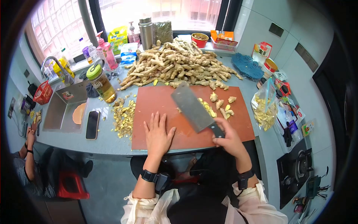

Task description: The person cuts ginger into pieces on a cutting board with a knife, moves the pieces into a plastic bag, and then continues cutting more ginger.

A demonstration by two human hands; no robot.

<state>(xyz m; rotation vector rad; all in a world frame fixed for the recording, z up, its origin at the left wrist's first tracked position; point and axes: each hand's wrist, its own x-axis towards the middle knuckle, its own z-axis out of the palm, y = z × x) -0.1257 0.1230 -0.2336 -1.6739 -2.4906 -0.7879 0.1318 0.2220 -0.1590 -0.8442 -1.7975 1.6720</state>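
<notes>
Right hand: I'm seeing the right hand (pixel 229 139) clamping its fingers round the handle of the cleaver (pixel 192 108).
Blade: it is slanting across the cutting board (pixel 149 100), beside the ginger slices (pixel 211 112); I can't tell whether it is touching them.
Left hand: the left hand (pixel 159 134) is lying palm down on the board, fingers spread, gripping nothing.
Knife handling: I'm judging that good cutting means curling the guiding fingertips back and keeping the blade's edge angled away from them.
Loose ginger: small knobs (pixel 213 97) are sitting near the slices; the big ginger heap (pixel 175 63) is lying behind the board, the peelings (pixel 125 115) left of it.
Clear bag: the plastic bag (pixel 270 93) is holding pale yellow pieces.
Green-lidded bottle: the bottle (pixel 101 85) is holding amber liquid.
Red tin: the tin (pixel 200 43) is holding something brownish, too small to tell.
</notes>
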